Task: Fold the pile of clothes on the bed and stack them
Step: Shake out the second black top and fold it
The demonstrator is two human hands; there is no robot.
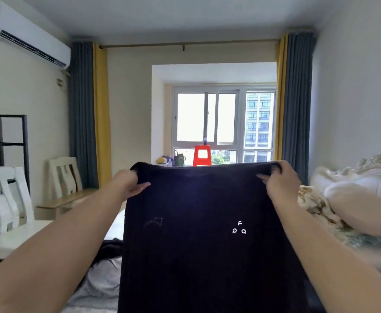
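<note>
You hold one black garment [207, 233] up in front of you, stretched flat between your two hands so it hangs as a wide dark sheet with a small white print near its right side. Your left hand [129, 184] pinches the top left corner, thumb laid across the front of the cloth and fingers curled behind the edge. Your right hand [280, 179] grips the top right corner the same way, fingers bunched over the hem. Both forearms reach forward and slightly upward, about level with each other. Below the hanging cloth, on the bed [114, 224], lie two more pieces: one dark garment [110, 249] and one grey garment [101, 281]. To your right sits one rumpled floral quilt [334, 213]. One red stool [202, 155] stands by the window [223, 123].
</note>
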